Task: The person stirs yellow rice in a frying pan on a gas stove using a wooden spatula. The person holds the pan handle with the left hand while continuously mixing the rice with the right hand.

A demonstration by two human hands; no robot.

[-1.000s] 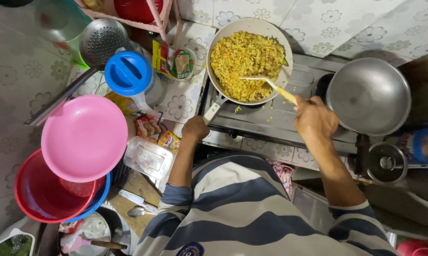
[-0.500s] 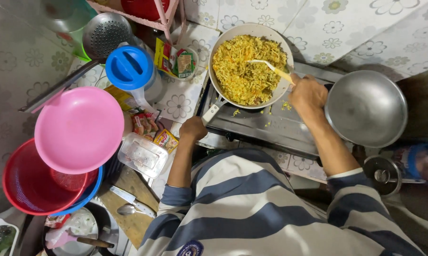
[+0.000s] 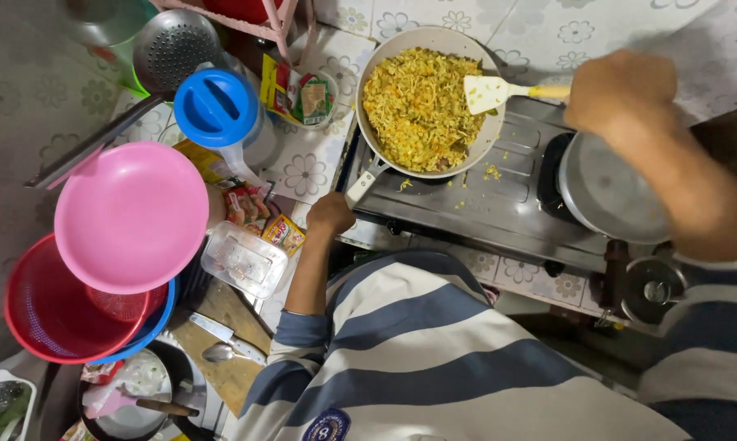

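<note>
The right hand (image 3: 621, 90) grips the spatula (image 3: 489, 92), whose long axis points left over the frying pan (image 3: 424, 106); the left hand (image 3: 330, 216) closes on the pan handle (image 3: 362, 181)

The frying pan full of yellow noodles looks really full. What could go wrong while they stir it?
1. The pale round frying pan is heaped with yellow noodle food, and crumbs already lie on the steel stove top. Stirring with the pale spatula in the right hand may push more over the rim.
2. The left hand steadies the pan handle; if it slips, the pan might tip.
</note>
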